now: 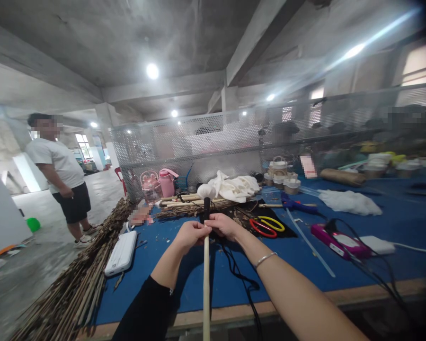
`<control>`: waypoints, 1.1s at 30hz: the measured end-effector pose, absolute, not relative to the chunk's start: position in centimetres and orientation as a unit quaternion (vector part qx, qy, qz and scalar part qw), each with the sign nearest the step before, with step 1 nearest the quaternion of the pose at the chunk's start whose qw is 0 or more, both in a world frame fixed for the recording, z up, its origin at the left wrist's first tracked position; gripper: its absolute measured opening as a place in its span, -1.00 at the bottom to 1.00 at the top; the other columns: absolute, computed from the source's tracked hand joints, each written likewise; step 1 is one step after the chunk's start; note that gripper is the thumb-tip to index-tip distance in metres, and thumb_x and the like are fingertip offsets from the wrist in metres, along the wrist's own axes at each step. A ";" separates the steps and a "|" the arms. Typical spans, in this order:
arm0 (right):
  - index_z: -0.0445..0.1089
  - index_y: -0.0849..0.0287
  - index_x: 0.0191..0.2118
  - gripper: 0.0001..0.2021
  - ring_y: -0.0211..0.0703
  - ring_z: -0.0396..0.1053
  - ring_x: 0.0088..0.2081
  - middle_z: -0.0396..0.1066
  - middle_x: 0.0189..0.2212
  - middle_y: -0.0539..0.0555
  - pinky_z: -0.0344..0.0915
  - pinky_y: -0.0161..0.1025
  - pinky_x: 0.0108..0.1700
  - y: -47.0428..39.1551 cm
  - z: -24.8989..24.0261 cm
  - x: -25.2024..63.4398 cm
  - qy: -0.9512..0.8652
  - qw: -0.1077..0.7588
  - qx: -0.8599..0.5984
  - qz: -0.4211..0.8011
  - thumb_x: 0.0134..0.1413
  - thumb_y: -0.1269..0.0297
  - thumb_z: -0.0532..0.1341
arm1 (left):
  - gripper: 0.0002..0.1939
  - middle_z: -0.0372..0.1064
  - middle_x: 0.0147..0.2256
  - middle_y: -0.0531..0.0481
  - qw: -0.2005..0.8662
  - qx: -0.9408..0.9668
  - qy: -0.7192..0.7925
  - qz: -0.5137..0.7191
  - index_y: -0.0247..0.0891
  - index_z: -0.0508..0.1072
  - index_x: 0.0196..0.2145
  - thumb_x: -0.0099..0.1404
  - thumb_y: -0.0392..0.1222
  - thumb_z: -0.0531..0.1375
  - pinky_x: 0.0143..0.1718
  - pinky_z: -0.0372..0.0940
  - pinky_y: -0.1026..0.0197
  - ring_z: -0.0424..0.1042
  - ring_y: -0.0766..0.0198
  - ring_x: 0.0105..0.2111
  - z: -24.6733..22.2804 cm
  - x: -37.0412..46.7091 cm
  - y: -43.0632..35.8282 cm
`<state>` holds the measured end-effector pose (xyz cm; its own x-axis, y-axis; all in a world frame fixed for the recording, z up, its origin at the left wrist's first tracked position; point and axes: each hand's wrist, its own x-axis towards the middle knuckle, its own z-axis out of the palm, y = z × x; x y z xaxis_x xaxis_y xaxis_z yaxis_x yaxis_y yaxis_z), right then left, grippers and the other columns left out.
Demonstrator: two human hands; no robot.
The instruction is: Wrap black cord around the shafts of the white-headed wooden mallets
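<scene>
A pale wooden stick (206, 289) runs upright from the bottom edge to my fingers above the middle of the table. My left hand (191, 236) is closed on it near its upper part, thumb and fingers pinched together. My right hand (224, 226) pinches at the same spot from the other side. Past my fingertips a black section (207, 207) continues in line with the stick, and a white rounded lump (206, 191) shows at its far end. Whether that lump is attached, I cannot tell. The exact join is hidden by my fingers.
Scissors (263, 232) with red and yellow handles lie right of my hands, near a blue glue gun (298, 204) and a purple power strip (341, 241). Left are a white power bank (121, 253) and bundled twigs (88, 279). White cloth (234, 186) lies ahead; a person (62, 166) stands left.
</scene>
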<state>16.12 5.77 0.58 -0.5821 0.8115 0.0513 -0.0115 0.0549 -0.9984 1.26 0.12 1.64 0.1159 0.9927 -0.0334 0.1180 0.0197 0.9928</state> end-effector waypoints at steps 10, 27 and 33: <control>0.18 0.21 -0.46 -0.66 -0.50 -0.26 -0.75 -0.09 -0.78 -0.23 -0.36 -0.39 -0.71 5.3 1.0 16.2 -0.619 0.335 -0.266 0.658 -0.17 0.07 0.28 | -0.60 0.05 -0.69 0.17 0.567 0.543 0.462 0.412 -0.31 0.25 -0.61 -0.07 0.08 0.27 -0.63 0.06 0.37 0.06 0.49 -0.69 2.3 1.3 -0.2; 0.23 0.23 -0.38 -0.66 -0.49 -0.27 -0.73 -0.10 -0.76 -0.23 -0.37 -0.40 -0.69 5.3 1.2 16.6 -0.599 0.326 -0.246 0.689 -0.19 0.10 0.31 | -0.59 0.12 -0.67 0.14 0.576 0.555 0.432 0.417 -0.34 0.27 -0.62 -0.12 0.04 0.32 -0.53 0.15 0.33 0.16 0.47 -0.65 2.3 1.1 -0.2; 0.19 0.22 -0.47 -0.66 -0.51 -0.24 -0.75 -0.02 -0.76 -0.21 -0.37 -0.39 -0.70 5.3 1.3 16.4 -0.609 0.341 -0.260 0.667 -0.21 0.10 0.30 | -0.63 0.16 -0.67 0.12 0.579 0.534 0.454 0.416 -0.33 0.31 -0.53 -0.10 0.02 0.30 -0.55 0.16 0.31 0.27 0.38 -0.63 2.7 1.3 -0.5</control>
<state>16.42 5.29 1.31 -0.6327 0.7713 0.0690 -0.1389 -0.0254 -0.9900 1.32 -0.55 2.70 0.2416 0.9669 -0.0822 0.0036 0.0838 0.9965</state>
